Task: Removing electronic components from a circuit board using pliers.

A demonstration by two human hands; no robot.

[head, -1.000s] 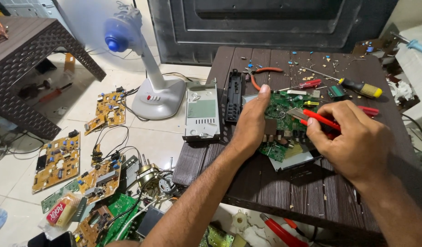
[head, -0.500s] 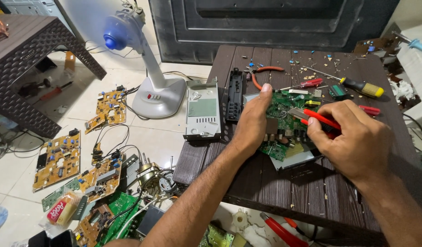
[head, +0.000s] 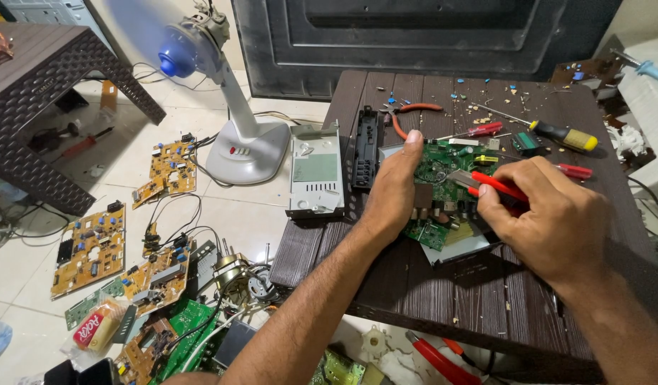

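A green circuit board [head: 443, 185] lies on the dark wooden table [head: 443, 292], on top of a pale flat case. My left hand [head: 394, 187] presses down on the board's left edge, thumb pointing up. My right hand [head: 550, 217] grips red-handled pliers [head: 496, 184], whose metal jaws touch the middle of the board. Small parts on the board under my fingers are partly hidden.
On the table: a grey metal cover [head: 315, 171], a black panel [head: 365, 146], orange-handled cutters [head: 409, 110], red screwdrivers [head: 486, 130], a yellow-black screwdriver [head: 564, 135]. A standing fan [head: 229, 107] and several yellow circuit boards [head: 90, 246] sit on the floor at left. A brown stool [head: 51, 85] stands far left.
My hands keep nearly the same places. The pliers' tips have shifted slightly over the board; my left hand stays pressed on its edge.
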